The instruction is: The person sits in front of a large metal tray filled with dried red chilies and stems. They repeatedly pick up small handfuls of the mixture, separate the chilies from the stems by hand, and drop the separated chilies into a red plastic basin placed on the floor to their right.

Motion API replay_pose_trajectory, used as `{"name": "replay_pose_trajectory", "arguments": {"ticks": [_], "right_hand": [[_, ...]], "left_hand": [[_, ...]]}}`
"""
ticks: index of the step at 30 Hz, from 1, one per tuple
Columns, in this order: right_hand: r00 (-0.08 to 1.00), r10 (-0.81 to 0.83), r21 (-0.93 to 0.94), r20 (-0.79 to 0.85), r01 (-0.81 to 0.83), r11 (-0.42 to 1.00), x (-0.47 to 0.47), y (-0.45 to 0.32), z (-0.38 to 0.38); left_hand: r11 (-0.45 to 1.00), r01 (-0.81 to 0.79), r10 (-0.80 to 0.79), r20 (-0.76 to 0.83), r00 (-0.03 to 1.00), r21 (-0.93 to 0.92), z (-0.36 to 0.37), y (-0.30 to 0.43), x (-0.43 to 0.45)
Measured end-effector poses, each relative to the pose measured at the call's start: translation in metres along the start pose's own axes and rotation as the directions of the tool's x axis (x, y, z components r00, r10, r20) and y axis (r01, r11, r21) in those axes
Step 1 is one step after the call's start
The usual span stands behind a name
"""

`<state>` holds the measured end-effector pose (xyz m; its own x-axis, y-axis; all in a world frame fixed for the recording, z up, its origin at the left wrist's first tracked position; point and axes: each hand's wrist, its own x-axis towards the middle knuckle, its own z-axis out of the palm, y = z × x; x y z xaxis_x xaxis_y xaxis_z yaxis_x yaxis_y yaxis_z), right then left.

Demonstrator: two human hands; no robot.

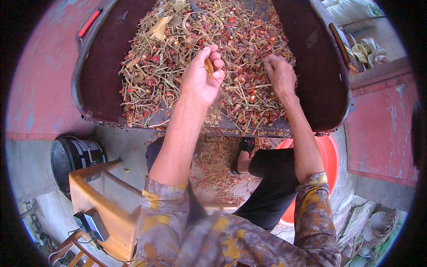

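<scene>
A heap of dried stems mixed with red chili pepper pieces [153, 76] lies on a dark tabletop [100, 73] with raised, rounded side leaves. Over the middle of the heap, my left hand [204, 73] is turned palm up, its fingers curled around a yellowish-brown dried pod or leaf. My right hand [281, 75] hovers at or touches the right part of the heap, fingers bunched; whether anything is between them is hidden. A pale dry leaf [160, 28] lies on the heap at its upper left, close to a dark handle-like object [196, 9].
A red-handled tool [89, 24] lies beside the table's left rim. Below stand a black bucket [78, 155] and a wooden chair [100, 200] holding a small device with cables [93, 225]. A red plastic basin [328, 160] is under the right corner. Stems litter the floor [217, 173].
</scene>
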<state>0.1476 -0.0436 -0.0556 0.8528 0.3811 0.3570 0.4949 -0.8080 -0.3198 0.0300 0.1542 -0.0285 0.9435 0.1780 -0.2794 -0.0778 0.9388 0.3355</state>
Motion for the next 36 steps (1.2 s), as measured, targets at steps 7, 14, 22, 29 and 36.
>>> {"name": "replay_pose_trajectory", "arguments": {"ticks": [7, 14, 22, 29, 36], "right_hand": [[0.985, -0.161, 0.336, 0.054, 0.134, 0.932, -0.011, -0.012, 0.004], [0.964, -0.116, 0.183, 0.24, 0.073, 0.98, -0.011, -0.009, 0.009], [0.869, 0.128, 0.632, 0.478, -0.441, 0.637, -0.006, -0.01, -0.017], [0.881, 0.172, 0.767, 0.441, -0.47, 0.436, -0.006, -0.005, -0.025], [0.967, 0.253, 0.547, 0.038, -0.232, 0.804, 0.006, 0.018, -0.031]], "left_hand": [[1.0, -0.002, 0.003, -0.019, 1.0, 0.015, -0.001, -0.003, 0.002], [0.999, -0.005, 0.006, -0.021, 1.0, 0.043, 0.004, -0.007, 0.0], [0.991, 0.032, -0.026, -0.047, 0.999, 0.128, 0.001, -0.022, 0.0], [0.979, 0.095, -0.085, -0.065, 0.994, 0.182, 0.003, -0.044, -0.005], [0.978, 0.11, -0.091, -0.114, 0.989, 0.179, 0.006, -0.052, -0.009]]}}
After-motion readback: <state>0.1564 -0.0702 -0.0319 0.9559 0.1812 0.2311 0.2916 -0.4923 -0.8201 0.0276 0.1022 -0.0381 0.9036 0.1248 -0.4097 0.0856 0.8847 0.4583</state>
